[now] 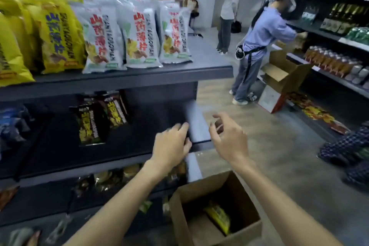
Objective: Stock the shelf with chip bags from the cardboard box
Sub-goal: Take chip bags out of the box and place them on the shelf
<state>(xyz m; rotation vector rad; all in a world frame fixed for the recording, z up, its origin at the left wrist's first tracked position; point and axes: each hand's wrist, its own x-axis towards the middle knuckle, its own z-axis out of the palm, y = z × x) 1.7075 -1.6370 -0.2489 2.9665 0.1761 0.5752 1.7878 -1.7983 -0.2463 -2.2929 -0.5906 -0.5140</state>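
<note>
Two bare forearms are seen rising from the bottom edge of the frame toward its centre. The left hand [171,144] is held over the front right corner of the middle shelf [127,158], its fingers bent loosely over the edge; whether the shelf is actually touched cannot be told through the blur. The right hand [229,139] is held just to the right of it, past the shelf end and above the floor, with fingers spread and slightly curled. Nothing is held in either hand.

The cardboard box [215,207] is seen at the lower centre of the frame, below and between the two forearms, with its flaps open. One yellow chip bag [218,218] lies inside it, well below both hands and untouched by them.

On the middle shelf, left of the left hand, two dark chip bags [91,124] stand upright, apart from the fingers. On the top shelf [139,78], in the upper left of the frame, white chip bags [137,32] stand in rows, with yellow bags [52,32] to their left. Blurred packets lie on the bottom shelf at lower left.

In the upper right, a person in a blue shirt [265,32] is bent toward a dark shelving unit stocked with bottles, beside an open carton [283,78]. Two more people are seen farther back.
</note>
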